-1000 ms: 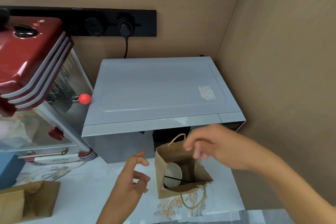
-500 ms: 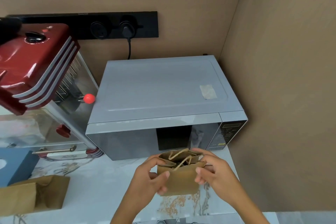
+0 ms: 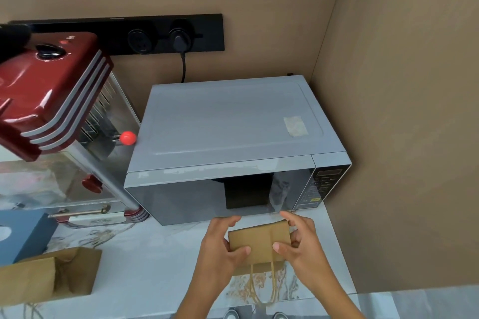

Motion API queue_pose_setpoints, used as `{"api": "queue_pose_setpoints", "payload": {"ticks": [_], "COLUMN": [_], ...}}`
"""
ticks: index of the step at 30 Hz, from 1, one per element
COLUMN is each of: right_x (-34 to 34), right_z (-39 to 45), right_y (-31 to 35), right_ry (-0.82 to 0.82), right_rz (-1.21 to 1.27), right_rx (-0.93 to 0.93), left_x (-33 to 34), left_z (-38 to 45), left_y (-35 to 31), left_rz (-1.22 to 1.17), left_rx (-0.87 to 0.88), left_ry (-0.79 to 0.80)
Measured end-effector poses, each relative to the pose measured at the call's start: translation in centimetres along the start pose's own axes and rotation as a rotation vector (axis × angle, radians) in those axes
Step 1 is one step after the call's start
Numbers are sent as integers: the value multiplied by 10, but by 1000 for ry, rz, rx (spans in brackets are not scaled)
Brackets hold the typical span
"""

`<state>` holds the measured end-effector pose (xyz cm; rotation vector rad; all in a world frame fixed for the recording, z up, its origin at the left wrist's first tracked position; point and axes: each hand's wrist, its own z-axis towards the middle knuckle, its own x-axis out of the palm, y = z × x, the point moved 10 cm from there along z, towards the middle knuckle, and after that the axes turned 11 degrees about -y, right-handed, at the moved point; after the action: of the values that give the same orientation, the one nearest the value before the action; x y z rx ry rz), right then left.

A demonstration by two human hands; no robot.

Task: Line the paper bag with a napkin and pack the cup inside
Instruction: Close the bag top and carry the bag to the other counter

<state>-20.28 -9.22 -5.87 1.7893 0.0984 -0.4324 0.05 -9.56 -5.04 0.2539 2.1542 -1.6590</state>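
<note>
Head view, showing a white marbled counter (image 3: pixel 155 267) in a corner, with a grey microwave (image 3: pixel 233 137) at the back. The paper bag (image 3: pixel 259 242) stands on the counter just in front of the microwave door, its top folded flat toward the person so that the mouth is closed; the twine handles (image 3: pixel 261 285) hang down the near face. The left hand (image 3: pixel 220 246) grips the bag's left edge, thumb on the folded top and fingers behind. The right hand (image 3: pixel 300 241) does the same on the right edge, thumb (image 3: pixel 281 247) pressing the flap. Both hands are thus closed on the bag, one to each side, equally near. The fold line, the bag's long axis here, runs left to right between the two grips. Neither cup nor napkin is visible; whether they lie inside the closed bag cannot be told. Judged from the closed top, the packing is probably at its last step, creasing the flap, which would call for pressing along that left-to-right line. A second paper bag (image 3: pixel 46 277) lies well apart at the left, near a red popcorn machine (image 3: pixel 49 90) and a blue box (image 3: pixel 23 235).
</note>
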Motion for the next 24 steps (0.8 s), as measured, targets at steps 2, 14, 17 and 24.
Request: {"api": "queue_pose_setpoints", "payload": {"ticks": [2,14,17,24], "right_x": [-3,-30,-54,-128], "right_z": [0,-22,-35,-68], "right_y": [-9,-23,-32,-63], "right_ry": [-40,-108,-109,-45], "right_rz": [-27,-8,7,81], "right_rx": [11,-53,-71,-100], "left_x": [1,9,23,77], "left_z": [2,-22,-45,-112], "left_y": [4,18,10,0], "left_rz": [48,-76,-94,-109], "left_rx": [15,-9,15,-19], "left_ry": [-15,50,72,30]}}
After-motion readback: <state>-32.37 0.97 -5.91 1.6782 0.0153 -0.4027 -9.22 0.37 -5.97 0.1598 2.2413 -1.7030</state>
